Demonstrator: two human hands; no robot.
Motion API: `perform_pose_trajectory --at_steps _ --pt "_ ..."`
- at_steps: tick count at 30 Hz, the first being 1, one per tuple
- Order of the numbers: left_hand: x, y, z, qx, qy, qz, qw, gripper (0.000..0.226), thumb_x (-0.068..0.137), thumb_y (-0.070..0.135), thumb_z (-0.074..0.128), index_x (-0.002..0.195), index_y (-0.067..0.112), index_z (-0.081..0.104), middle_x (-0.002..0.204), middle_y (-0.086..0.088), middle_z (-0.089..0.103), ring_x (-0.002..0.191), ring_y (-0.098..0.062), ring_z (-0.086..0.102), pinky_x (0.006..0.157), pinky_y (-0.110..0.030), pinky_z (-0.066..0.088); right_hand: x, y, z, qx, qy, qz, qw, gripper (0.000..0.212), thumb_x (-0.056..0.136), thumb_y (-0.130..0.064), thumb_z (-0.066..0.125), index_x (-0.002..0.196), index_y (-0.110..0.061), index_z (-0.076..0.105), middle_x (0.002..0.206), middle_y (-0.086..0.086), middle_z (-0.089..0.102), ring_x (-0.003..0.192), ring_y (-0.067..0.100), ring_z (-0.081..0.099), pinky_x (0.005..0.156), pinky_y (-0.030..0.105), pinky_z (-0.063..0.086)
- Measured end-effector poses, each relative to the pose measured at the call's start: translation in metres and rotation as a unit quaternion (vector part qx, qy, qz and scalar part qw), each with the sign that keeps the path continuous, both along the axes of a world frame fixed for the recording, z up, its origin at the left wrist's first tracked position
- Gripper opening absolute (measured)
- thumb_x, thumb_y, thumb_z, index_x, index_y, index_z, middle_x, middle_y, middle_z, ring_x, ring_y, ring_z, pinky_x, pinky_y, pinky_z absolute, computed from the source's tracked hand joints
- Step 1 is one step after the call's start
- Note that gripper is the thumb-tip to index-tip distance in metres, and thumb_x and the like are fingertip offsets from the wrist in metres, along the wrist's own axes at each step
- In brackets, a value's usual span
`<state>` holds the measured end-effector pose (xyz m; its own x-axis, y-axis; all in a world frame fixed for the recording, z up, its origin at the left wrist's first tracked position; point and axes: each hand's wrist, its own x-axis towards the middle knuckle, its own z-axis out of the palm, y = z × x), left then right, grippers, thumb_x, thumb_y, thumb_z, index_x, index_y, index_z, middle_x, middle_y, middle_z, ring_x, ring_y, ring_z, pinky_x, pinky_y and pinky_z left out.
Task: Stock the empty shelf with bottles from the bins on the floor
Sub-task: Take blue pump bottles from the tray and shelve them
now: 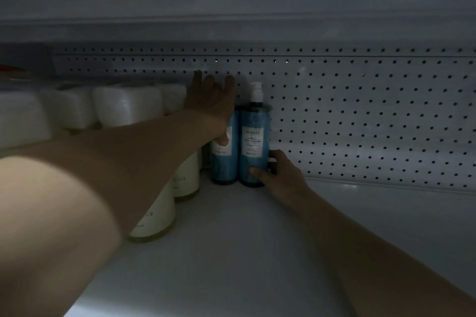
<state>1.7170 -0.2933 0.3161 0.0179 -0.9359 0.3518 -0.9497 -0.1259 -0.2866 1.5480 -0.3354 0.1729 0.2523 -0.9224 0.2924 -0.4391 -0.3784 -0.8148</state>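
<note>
Now right hand (pixel 280 175) grips blue bottle (pixel 255 141); left hand (pixel 211 100) spread open; cream bottles (pixel 186 175) beside.

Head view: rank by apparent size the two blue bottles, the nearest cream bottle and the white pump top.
Largest: right blue bottle and left blue bottle, alike, unranked; the left hand hides part of the left one.
Next, nearest cream bottle: unsure, nearer the camera and half hidden by the forearm.
Smallest: white pump top.
</note>
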Motion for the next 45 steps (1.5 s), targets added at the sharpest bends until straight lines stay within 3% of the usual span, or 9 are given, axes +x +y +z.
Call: perform_pose_trajectory --at_steps 5,15,20,24,27,34,45 --pt "0.0 -0.004 -0.001 -0.001 -0.005 0.008 1.0 0.146 0.058 0.05 0.09 0.154 0.004 -0.011 0.157 -0.023 0.025 0.146 -0.037 0.019 0.122 -0.052 -0.002 0.001 -0.002 -0.001 0.005 0.003 -0.008 1.0 0.063 0.091 -0.042 0.07 0.143 -0.022 0.041 0.139 0.003 0.059 0.124 0.018 0.056 0.087 0.022 0.04" --pt "0.0 -0.007 -0.001 -0.007 -0.005 0.008 1.0 0.145 0.059 0.05 0.09 0.154 0.003 -0.009 0.154 -0.023 0.03 0.143 -0.036 0.023 0.121 -0.053 0.002 0.008 -0.005 -0.003 -0.008 0.026 -0.026 0.999 0.06 0.094 -0.039 0.066 0.146 -0.02 0.041 0.142 0.004 0.057 0.127 0.021 0.055 0.09 0.023 0.039" --pt "0.0 -0.01 -0.002 -0.014 0.006 0.003 1.0 0.143 0.059 0.044 0.092 0.154 0.004 -0.006 0.152 -0.023 0.034 0.142 -0.036 0.027 0.122 -0.053 0.003 0.008 -0.007 -0.003 -0.01 0.053 -0.031 0.998 0.065 0.096 -0.043 0.062 0.152 -0.022 0.036 0.146 0.004 0.055 0.132 0.022 0.052 0.102 0.03 0.041" --pt "0.002 -0.015 -0.003 -0.014 0.016 -0.002 1.0 0.143 0.058 0.043 0.092 0.154 0.004 -0.006 0.152 -0.023 0.033 0.142 -0.036 0.026 0.122 -0.052 0.004 0.009 -0.011 -0.005 -0.013 0.054 -0.034 0.998 0.064 0.096 -0.042 0.062 0.152 -0.023 0.037 0.143 0.005 0.057 0.13 0.022 0.054 0.095 0.026 0.039" --pt "0.004 -0.017 -0.003 -0.014 0.017 -0.007 1.0 0.144 0.058 0.044 0.092 0.154 0.005 -0.007 0.151 -0.022 0.035 0.141 -0.036 0.027 0.122 -0.051 0.004 0.01 -0.013 -0.006 -0.013 0.056 -0.041 0.997 0.065 0.095 -0.043 0.063 0.152 -0.023 0.037 0.144 0.004 0.056 0.132 0.024 0.051 0.102 0.033 0.042" --pt "0.004 -0.018 -0.003 -0.019 0.019 -0.01 1.0 0.141 0.058 0.043 0.092 0.154 0.006 -0.005 0.149 -0.021 0.038 0.14 -0.036 0.029 0.122 -0.052 0.005 0.012 -0.017 -0.008 -0.023 0.07 -0.057 0.996 0.063 0.095 -0.045 0.062 0.151 -0.025 0.038 0.143 0.001 0.057 0.132 0.024 0.049 0.105 0.04 0.045" --pt "0.002 -0.019 -0.004 -0.017 -0.014 0.016 1.0 0.146 0.058 0.05 0.09 0.154 0.005 -0.011 0.152 -0.024 0.034 0.141 -0.037 0.029 0.121 -0.053 0.003 0.01 -0.014 -0.01 -0.018 0.088 -0.056 0.994 0.065 0.094 -0.049 0.061 0.149 -0.028 0.035 0.142 -0.001 0.056 0.129 0.023 0.051 0.102 0.04 0.047"
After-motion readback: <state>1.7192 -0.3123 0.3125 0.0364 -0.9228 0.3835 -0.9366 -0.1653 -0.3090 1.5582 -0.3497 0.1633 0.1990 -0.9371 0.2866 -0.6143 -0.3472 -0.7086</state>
